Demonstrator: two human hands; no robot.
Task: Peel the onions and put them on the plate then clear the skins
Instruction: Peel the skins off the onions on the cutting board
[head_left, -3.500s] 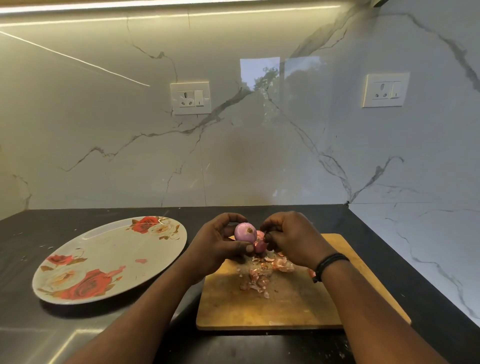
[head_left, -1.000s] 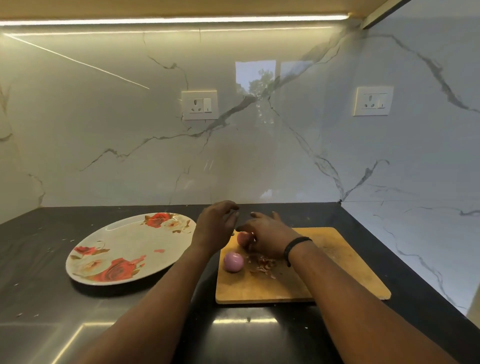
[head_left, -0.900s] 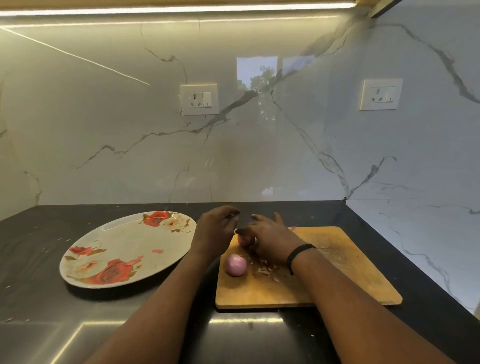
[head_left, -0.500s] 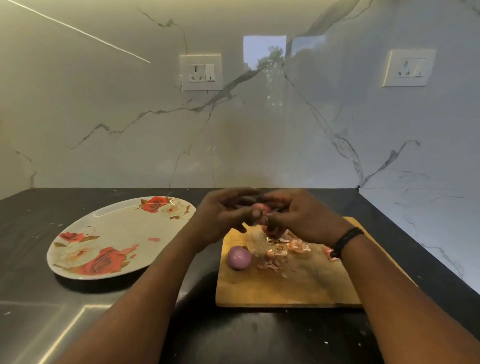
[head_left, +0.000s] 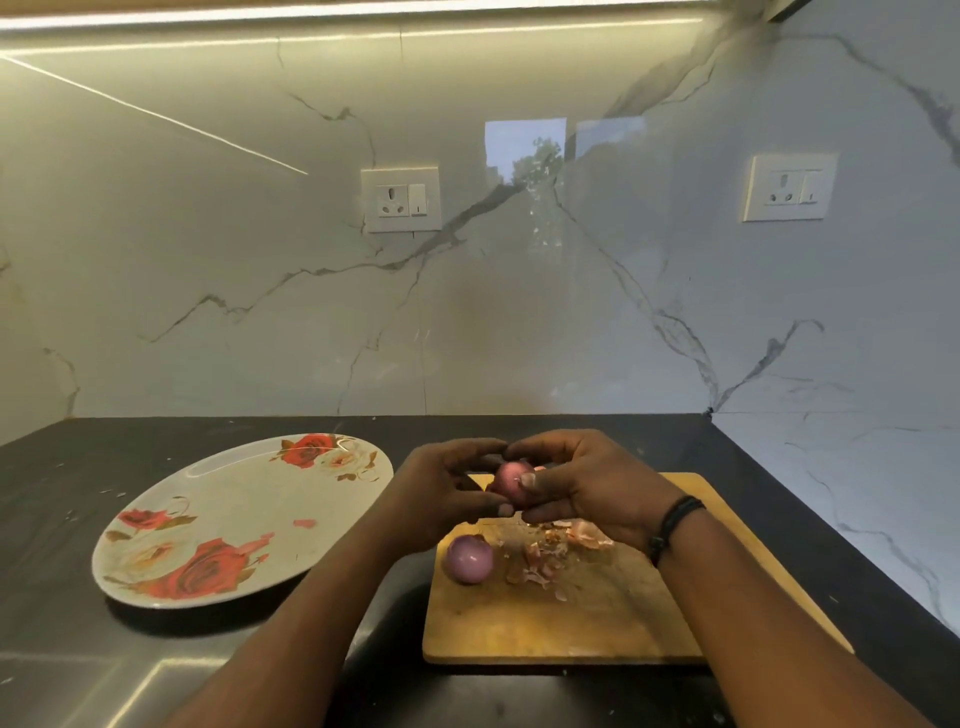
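Note:
A small reddish onion (head_left: 510, 481) is held above the wooden cutting board (head_left: 597, 618). My left hand (head_left: 441, 493) grips it from the left, and my right hand (head_left: 582, 493) holds it from the right with the thumb pressed on its skin. A peeled purple onion (head_left: 468, 560) lies on the board's left side. Loose onion skins (head_left: 550, 556) are scattered on the board beneath my right hand. The oval rose-patterned plate (head_left: 218, 530) sits to the left on the counter with no onion on it.
The black countertop (head_left: 78, 670) carries a few skin flecks near the plate. A marble backsplash with two power sockets (head_left: 401, 199) stands behind, and a marble side wall (head_left: 857, 493) closes the right. The board's right half is bare.
The peeled onion was set down on the board's left side. My right hand picked up a second onion, and both hands now hold it above the board.

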